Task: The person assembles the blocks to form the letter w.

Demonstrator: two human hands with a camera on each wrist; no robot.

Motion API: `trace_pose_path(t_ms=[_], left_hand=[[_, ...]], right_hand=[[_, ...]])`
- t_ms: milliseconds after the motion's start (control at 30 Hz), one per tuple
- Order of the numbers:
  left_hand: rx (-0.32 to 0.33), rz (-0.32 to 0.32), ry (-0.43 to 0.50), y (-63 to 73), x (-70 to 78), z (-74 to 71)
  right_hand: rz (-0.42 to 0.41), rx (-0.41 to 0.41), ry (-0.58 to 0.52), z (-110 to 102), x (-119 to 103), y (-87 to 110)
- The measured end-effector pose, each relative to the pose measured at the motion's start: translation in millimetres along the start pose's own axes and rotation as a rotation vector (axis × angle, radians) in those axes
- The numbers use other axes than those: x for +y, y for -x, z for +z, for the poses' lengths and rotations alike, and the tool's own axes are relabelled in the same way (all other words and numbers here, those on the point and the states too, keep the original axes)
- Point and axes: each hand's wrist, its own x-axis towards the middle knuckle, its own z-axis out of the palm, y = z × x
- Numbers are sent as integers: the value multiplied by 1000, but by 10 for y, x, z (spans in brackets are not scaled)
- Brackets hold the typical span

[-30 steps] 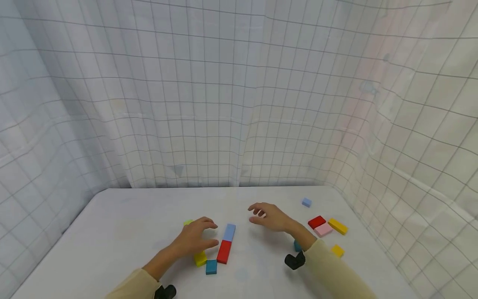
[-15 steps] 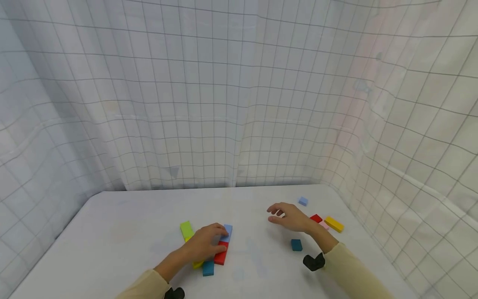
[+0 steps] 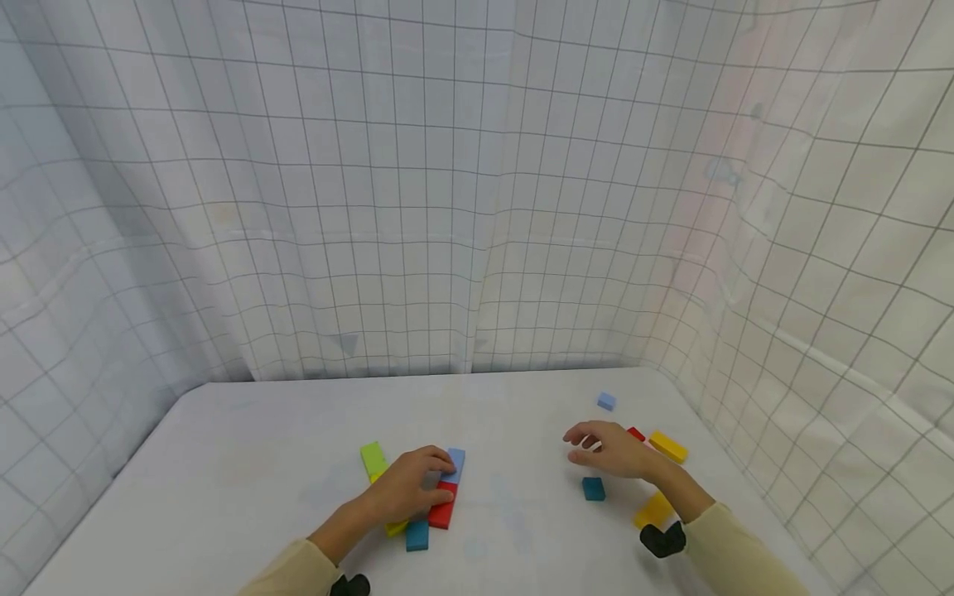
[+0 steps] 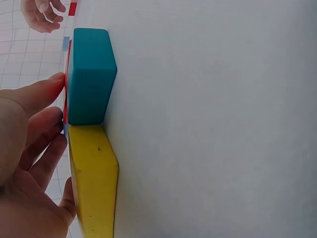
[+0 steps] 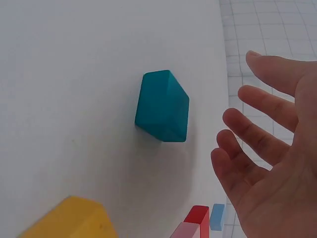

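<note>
My left hand point(image 3: 406, 488) lies over a group of flat blocks. Its thumb is at a red block point(image 3: 441, 516) and its fingertips at a light blue block point(image 3: 458, 458). A lime green block point(image 3: 373, 459), a yellow block point(image 3: 396, 527) and a teal block point(image 3: 417, 536) sit around that hand; the yellow one is partly hidden. On the right, my right hand point(image 3: 611, 449) hovers with loosely bent fingers and nothing in them. Just below it in the head view is another teal block point(image 3: 594, 488), which stands apart from the fingers in the right wrist view.
Near the right forearm lie a yellow block point(image 3: 653, 511), a longer yellow block point(image 3: 668, 447), a mostly hidden red block point(image 3: 636, 433) and a pink block point(image 5: 186, 231). Farther back is a small light blue block point(image 3: 607, 401). Gridded white curtains point(image 3: 387, 207) enclose the white table point(image 3: 246, 480).
The left hand has moved right onto the red and light blue blocks, then stayed there. My right hand has moved right and slightly nearer, to above the separate teal block.
</note>
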Motion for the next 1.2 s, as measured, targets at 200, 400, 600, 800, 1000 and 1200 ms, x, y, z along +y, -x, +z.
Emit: trace_pose_path(t_ms=[200, 400, 600, 800, 1000, 1200], left_hand=[[-1, 6, 3, 2, 0, 3], [-6, 8, -13, -10, -4, 3], [4, 17, -6, -19, 7, -16], [-1, 10, -10, -19, -11, 9], [9, 16, -7, -4, -27, 10], [11, 10, -3, 5, -30, 14]], right_hand=[[22, -37, -45, -9, 70, 108], [44, -115, -118, 0, 145, 221], [125, -175, -133, -1, 264, 320], [86, -181, -60, 49, 291, 293], [86, -166, -105, 70, 288, 289], [91, -159, -107, 72, 239, 293]])
